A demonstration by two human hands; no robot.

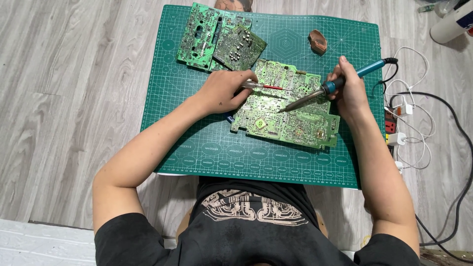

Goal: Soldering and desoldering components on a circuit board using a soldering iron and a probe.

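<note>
Both bare forearms reach forward and angle inward toward each other. The left hand [224,92] lies palm down, fingers curled closed in a pinch. The right hand [347,88] is closed in a pen-like grip, wrist bent slightly inward.

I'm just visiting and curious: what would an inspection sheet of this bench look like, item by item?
Surface: green cutting mat on a grey wood-look floor.
Job's things: large circuit board under both hands; soldering iron with its tip on the board; red-tipped tool.
Clutter: two more boards stacked at the mat's far edge; brown lump.
Hands: left hand holds the red-tipped tool; right hand grips the iron.
Cables: white and black cords and a power strip at the right.
Surroundings: white roll in the far right corner.
</note>
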